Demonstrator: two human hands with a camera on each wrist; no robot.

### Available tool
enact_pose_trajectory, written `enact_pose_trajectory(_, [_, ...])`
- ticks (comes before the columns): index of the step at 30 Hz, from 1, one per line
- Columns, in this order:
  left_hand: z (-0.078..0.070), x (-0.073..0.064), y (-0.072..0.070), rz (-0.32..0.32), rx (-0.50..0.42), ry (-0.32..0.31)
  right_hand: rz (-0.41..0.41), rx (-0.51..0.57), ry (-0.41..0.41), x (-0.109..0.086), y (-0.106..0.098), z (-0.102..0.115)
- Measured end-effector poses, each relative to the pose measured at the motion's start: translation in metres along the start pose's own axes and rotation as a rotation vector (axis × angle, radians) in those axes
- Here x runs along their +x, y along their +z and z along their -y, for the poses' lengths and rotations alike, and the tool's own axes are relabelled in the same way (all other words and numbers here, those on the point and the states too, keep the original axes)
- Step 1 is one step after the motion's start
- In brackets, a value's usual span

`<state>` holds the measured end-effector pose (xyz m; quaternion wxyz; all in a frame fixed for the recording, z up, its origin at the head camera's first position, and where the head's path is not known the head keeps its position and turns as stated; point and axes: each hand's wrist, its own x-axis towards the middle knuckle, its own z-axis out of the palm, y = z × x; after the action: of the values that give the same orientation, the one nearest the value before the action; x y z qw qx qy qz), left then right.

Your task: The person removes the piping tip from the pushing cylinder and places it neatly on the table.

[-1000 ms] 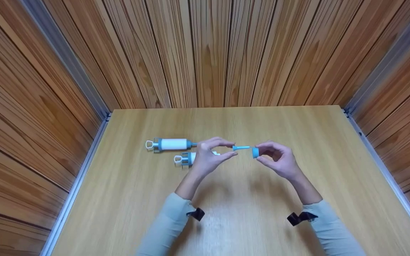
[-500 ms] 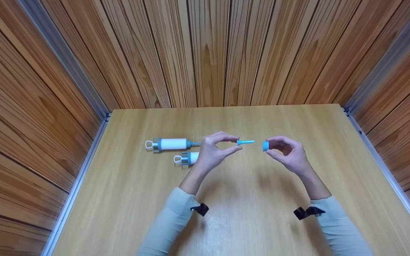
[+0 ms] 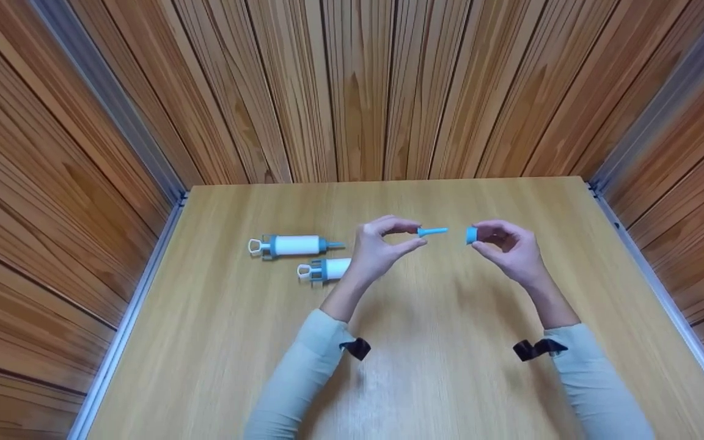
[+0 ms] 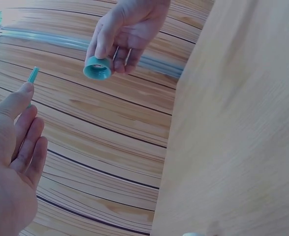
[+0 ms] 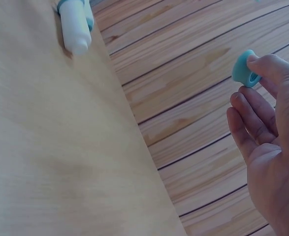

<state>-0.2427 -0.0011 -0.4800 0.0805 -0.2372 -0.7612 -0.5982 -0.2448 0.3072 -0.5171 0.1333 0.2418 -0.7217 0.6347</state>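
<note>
So there's wood plank walling on the far side and at left and right, around a pale wood table. Two hands are up above it: the left hand and the right hand, each pinching a little blue part, thumb against fingers. Two white-and-blue syringes lie left of them, handles pointing left: the far syringe has a blue tip, the near syringe is partly hidden by the left arm. Right hand's got the hollow blue cap, left's got the slim blue nozzle, pieces apart.
</note>
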Motion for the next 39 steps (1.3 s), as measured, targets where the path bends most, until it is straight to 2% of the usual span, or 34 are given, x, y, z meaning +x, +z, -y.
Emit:
enact_pose_trajectory(9, [0.010, 0.012, 0.015, 0.017, -0.005, -0.044, -0.066, -0.131, 0.065, 0.002, -0.013, -0.013])
enact_pose_trajectory(15, [0.015, 0.014, 0.024, 0.032, 0.019, -0.073, -0.096, -0.133, 0.109, -0.001, -0.017, -0.022])
enact_pose_trajectory(22, [0.025, 0.016, 0.033, 0.031, 0.025, -0.065, -0.122, -0.138, 0.156, -0.004, -0.022, -0.031])
enact_pose_trajectory(28, [0.039, 0.013, 0.044, 0.011, 0.080, -0.078, -0.108, -0.200, 0.207, -0.008, -0.029, -0.038])
enact_pose_trajectory(32, [0.049, 0.012, 0.051, -0.002, 0.083, -0.095, -0.093, -0.242, 0.236, -0.011, -0.033, -0.040])
enact_pose_trajectory(39, [0.062, 0.010, 0.060, 0.011, 0.103, -0.149, -0.066, -0.315, 0.302, -0.017, -0.037, -0.049])
